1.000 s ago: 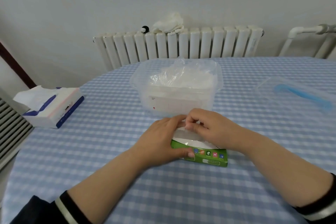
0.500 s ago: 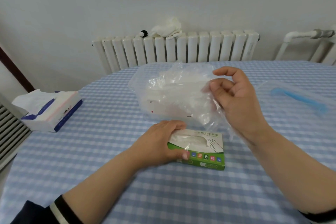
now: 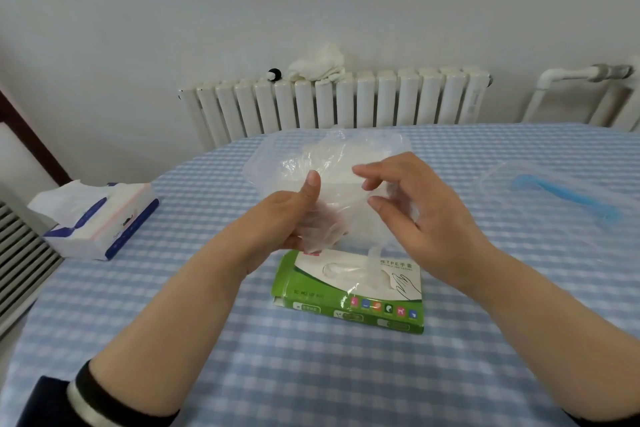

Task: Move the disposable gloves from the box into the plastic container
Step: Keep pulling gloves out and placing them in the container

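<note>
Gloves of thin clear film (image 3: pixel 341 215) hang bunched between both hands above the green box (image 3: pixel 349 291). The left hand (image 3: pixel 277 218) grips the film, thumb up; the right hand (image 3: pixel 415 215) pinches it with curled fingers. Just behind them stands the clear plastic container (image 3: pixel 263 163), gloves already inside. All rest on the checked tabletop (image 3: pixel 311 374), a tissue pack (image 3: pixel 97 222) far left.

Place: a home, a lived-in room by the look of it.
Heating: white ribbed radiator (image 3: pixel 332 100) on a plain painted wall, a white cloth (image 3: pixel 317 65) draped over its top.
Counter: counter (image 3: pixel 311 374) dressed in a blue-and-white gingham cover.
Household bits: an opened tissue pack (image 3: pixel 100 218) near the left edge.
</note>
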Tool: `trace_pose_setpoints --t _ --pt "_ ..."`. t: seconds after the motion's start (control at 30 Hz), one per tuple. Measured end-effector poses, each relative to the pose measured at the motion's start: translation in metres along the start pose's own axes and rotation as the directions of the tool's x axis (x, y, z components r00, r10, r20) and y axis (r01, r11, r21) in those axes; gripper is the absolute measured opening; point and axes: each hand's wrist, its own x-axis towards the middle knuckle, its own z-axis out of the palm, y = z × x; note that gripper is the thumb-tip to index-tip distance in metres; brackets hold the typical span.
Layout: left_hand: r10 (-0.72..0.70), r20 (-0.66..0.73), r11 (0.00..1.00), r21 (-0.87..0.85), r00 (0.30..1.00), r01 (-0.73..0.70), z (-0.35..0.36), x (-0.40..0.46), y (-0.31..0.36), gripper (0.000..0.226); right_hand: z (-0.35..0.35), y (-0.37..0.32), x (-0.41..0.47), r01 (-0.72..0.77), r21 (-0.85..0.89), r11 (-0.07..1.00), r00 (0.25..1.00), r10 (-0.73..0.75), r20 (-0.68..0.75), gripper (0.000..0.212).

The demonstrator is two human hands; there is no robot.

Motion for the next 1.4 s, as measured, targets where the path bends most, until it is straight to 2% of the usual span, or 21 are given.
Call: trace_pose_setpoints --t 0.07,0.17,0.23,0.33,0.43,0.53,0.6,0.7,0.77,0.83,0.9,0.97,1.03,1.1,1.17,1.2,1.27,1.3,1.33,1.4 --pt "0.041 -0.054 0.998 -0.037 0.998 -0.043 0.002 0.001 0.007 0.066 -0.001 0.001 0.000 0.127 -0.101 0.987 0.991 -0.131 -0.034 0.045" --pt "0.199 -0.157 0.972 -0.095 0.967 -0.215 0.007 0.006 0.023 0.039 -0.001 0.002 0.000 0.195 -0.136 0.971 0.965 -0.215 -0.151 0.048" --pt "0.311 -0.244 0.937 -0.085 0.919 -0.340 0.010 0.012 0.037 0.021 -0.003 0.003 0.001 0.203 -0.171 0.964 0.928 -0.245 -0.280 0.045" --pt "0.451 -0.334 0.883 0.030 0.828 -0.468 0.008 0.029 0.060 0.015 -0.008 0.006 0.002 0.139 -0.237 0.961 0.863 -0.235 -0.446 0.036" --pt "0.527 -0.391 0.850 0.220 0.754 -0.479 -0.001 0.057 0.070 0.013 -0.011 0.006 0.001 0.115 -0.272 0.955 0.800 -0.252 -0.545 0.037" --pt "0.512 -0.423 0.846 0.396 0.748 -0.356 -0.018 0.091 0.061 0.012 -0.010 0.006 0.001 0.135 -0.276 0.951 0.797 -0.270 -0.540 0.042" --pt "0.483 -0.416 0.805 0.557 0.771 -0.204 -0.030 0.109 0.052 0.015 -0.010 0.006 0.001 0.142 -0.291 0.946 0.836 -0.272 -0.476 0.042" --pt "0.444 -0.400 0.674 0.739 0.802 -0.004 -0.040 0.122 0.043 0.019 -0.005 0.004 0.000 0.112 -0.315 0.942 0.925 -0.215 -0.313 0.033" --pt "0.419 -0.396 0.604 0.794 0.817 0.075 -0.041 0.125 0.039 0.022 -0.001 0.003 -0.001 0.067 -0.311 0.948 0.981 -0.119 -0.151 0.031" --pt "0.380 -0.398 0.538 0.829 0.835 0.151 -0.041 0.128 0.034 0.019 0.002 0.003 -0.003 0.018 -0.321 0.947 0.998 0.002 0.060 0.029" --pt "0.307 -0.377 0.463 0.861 0.874 0.209 -0.040 0.130 0.030 0.018 0.004 0.003 -0.004 -0.024 -0.349 0.937 0.947 0.133 0.293 0.027" --pt "0.229 -0.323 0.374 0.900 0.918 0.223 -0.038 0.129 0.026 0.016 0.006 0.003 -0.007 -0.048 -0.392 0.919 0.863 0.236 0.446 0.027" --pt "0.233 -0.243 0.289 0.942 0.941 0.172 -0.039 0.130 0.022 0.014 0.009 0.002 -0.008 -0.047 -0.433 0.900 0.811 0.288 0.510 0.027" --pt "0.310 -0.212 0.241 0.960 0.927 0.139 -0.042 0.129 0.025 0.020 0.012 0.001 -0.008 -0.048 -0.449 0.892 0.793 0.308 0.526 0.029" --pt "0.364 -0.214 0.291 0.951 0.907 0.108 -0.042 0.123 0.038 0.032 0.013 0.001 -0.008 -0.061 -0.452 0.890 0.789 0.320 0.524 0.029" --pt "0.335 -0.215 0.375 0.924 0.917 0.080 -0.042 0.119 0.046 0.037 0.013 0.001 -0.008 -0.064 -0.452 0.890 0.790 0.322 0.522 0.030" --pt "0.149 -0.156 0.610 0.791 0.977 0.034 -0.039 0.109 0.060 0.036 0.014 0.001 -0.008 -0.070 -0.450 0.891 0.792 0.324 0.518 0.030" --pt "0.014 -0.064 0.710 0.703 0.998 0.035 -0.037 0.103 0.065 0.033 0.014 0.002 -0.009 -0.070 -0.450 0.890 0.791 0.324 0.518 0.030" --pt "-0.101 0.046 0.768 0.639 0.994 0.048 -0.034 0.097 0.069 0.030 0.015 0.002 -0.010 -0.066 -0.452 0.889 0.792 0.323 0.519 0.030" --pt "-0.227 0.204 0.800 0.596 0.952 0.063 -0.028 0.093 0.071 0.033 0.016 0.004 -0.011 -0.064 -0.457 0.887 0.784 0.328 0.527 0.030"
